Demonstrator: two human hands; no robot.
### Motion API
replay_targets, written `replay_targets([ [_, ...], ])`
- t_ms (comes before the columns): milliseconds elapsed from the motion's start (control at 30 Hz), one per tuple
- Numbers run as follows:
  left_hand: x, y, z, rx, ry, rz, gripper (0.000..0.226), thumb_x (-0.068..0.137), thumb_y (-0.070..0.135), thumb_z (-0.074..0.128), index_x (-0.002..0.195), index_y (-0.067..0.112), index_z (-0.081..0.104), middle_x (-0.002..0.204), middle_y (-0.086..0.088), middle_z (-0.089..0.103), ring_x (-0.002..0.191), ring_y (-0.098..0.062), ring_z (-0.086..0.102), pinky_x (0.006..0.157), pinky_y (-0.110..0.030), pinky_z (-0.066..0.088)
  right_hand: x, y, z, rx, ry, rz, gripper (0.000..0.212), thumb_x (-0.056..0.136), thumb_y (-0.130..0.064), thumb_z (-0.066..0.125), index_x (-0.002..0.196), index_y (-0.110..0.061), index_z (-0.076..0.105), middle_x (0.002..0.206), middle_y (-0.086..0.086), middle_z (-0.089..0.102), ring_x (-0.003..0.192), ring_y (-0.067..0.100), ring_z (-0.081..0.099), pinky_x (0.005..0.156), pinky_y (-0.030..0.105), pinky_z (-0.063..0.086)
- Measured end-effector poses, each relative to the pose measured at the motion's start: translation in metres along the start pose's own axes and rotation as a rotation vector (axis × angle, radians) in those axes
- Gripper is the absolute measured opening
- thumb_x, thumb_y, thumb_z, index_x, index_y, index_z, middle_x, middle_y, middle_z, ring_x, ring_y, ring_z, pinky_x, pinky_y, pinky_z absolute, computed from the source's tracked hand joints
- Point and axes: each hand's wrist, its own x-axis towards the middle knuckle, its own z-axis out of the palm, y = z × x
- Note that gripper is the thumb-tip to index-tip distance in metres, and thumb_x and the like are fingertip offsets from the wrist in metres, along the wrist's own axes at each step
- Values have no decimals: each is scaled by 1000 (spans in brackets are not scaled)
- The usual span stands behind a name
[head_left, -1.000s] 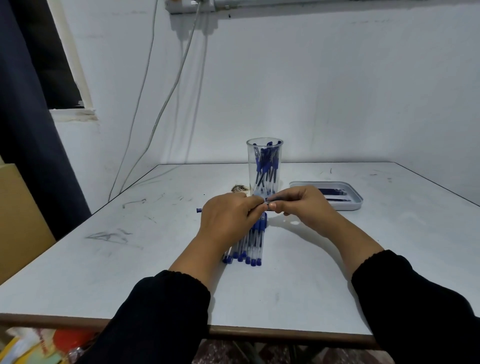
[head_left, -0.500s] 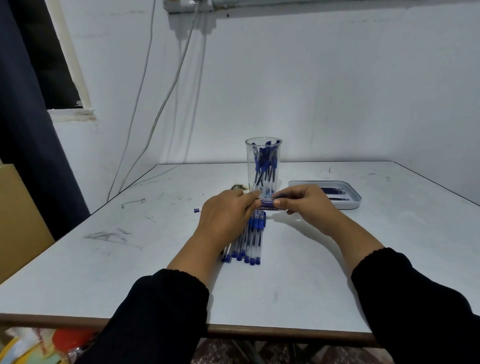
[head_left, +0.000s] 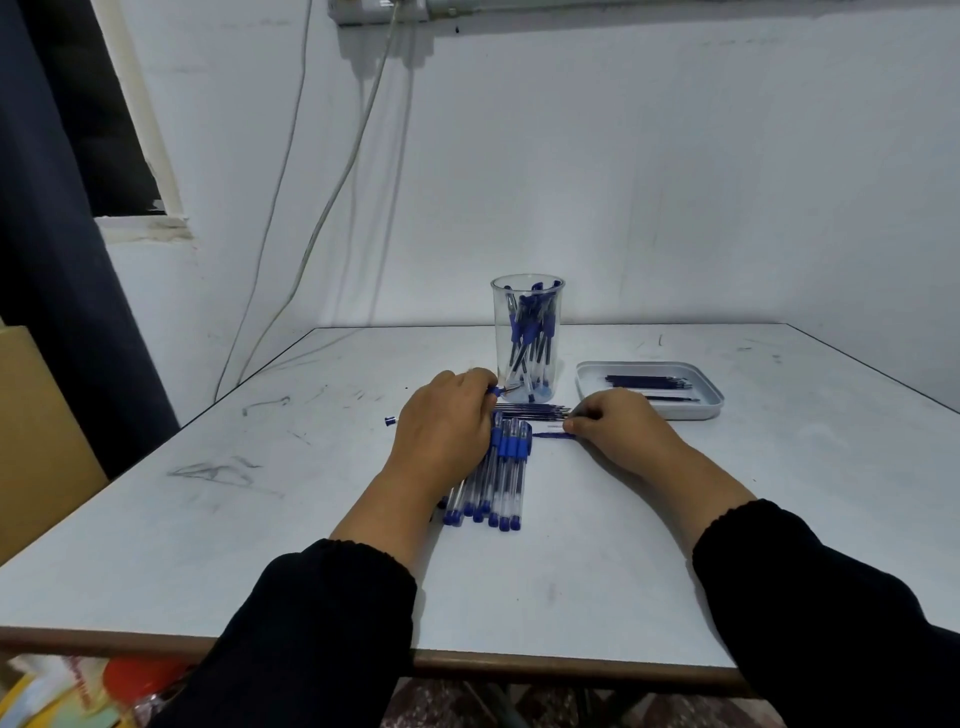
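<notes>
A second earlier the hands had met in front of the glass (head_left: 527, 312); they had since drawn apart. The right hand (head_left: 618, 426) pinched the end of a thin dark-blue refill (head_left: 553, 435), which lay flat on the desk (head_left: 311, 545) towards its far edge, just beside the row of pens (head_left: 493, 478). The left hand (head_left: 447, 431), fingers curled, gripped a small blue-tipped pen piece (head_left: 496, 389).
</notes>
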Motion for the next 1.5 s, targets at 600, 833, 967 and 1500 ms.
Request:
replay_targets([
  [600, 4, -6, 12, -5, 146, 263, 7, 84, 17, 69, 90, 13, 70, 77, -1, 68, 71, -22, 55, 59, -26, 36, -25, -43, -1, 787, -108, -24, 25, 97, -13, 55, 95, 9, 67, 63, 3, 63, 44, -3, 53, 47, 9, 41],
  [833, 3, -3, 10, 3, 163, 264, 5, 86, 18, 68, 88, 14, 69, 75, 0, 67, 70, -19, 54, 59, -24, 31, -21, -38, -5, 717, -121, -87, 24, 85, -2, 69, 108, -6, 65, 86, 7, 69, 57, -6, 61, 48, 8, 41],
  [967, 3, -4, 10, 2, 166, 277, 5, 85, 17, 69, 89, 13, 70, 76, -1, 68, 70, -20, 54, 59, -24, 33, -23, -40, -3, 743, -128, -57, 21, 95, -19, 57, 104, -2, 67, 82, 8, 68, 50, -6, 53, 46, 7, 38],
  [1500, 3, -5, 11, -5, 172, 290, 6, 84, 14, 69, 89, 11, 69, 76, -3, 68, 69, -22, 55, 58, -26, 36, -25, -40, -5, 815, -148, -6, 28, 97, -15, 53, 102, 9, 66, 75, 10, 66, 44, -4, 51, 44, 8, 39],
])
